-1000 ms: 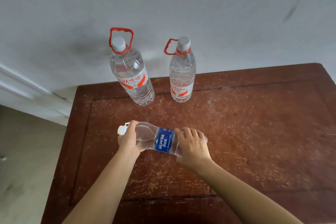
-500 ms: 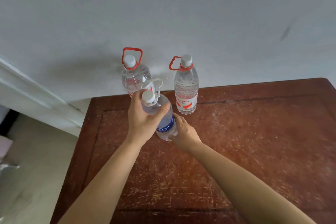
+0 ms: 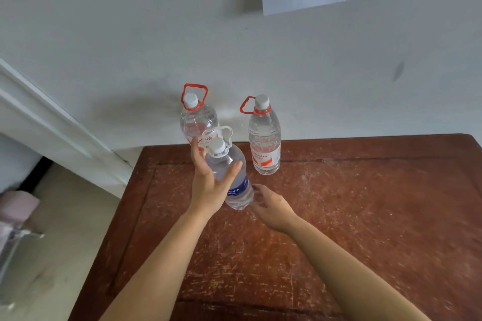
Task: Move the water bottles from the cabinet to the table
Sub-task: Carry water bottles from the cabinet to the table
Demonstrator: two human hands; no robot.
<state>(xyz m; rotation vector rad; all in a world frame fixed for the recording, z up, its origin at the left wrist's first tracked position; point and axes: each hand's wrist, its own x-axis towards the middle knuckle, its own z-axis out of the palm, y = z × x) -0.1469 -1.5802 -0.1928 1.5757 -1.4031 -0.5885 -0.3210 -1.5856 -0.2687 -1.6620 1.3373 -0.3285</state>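
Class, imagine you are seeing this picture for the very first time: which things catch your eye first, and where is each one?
First, the tilted blue-label bottle in mid-frame, held near its neck by the left hand, the right hand at its base. Behind, at the back edge of the scuffed wooden table, stand the left red-handled bottle, partly hidden by the held one, and the right red-handled bottle, in full view.
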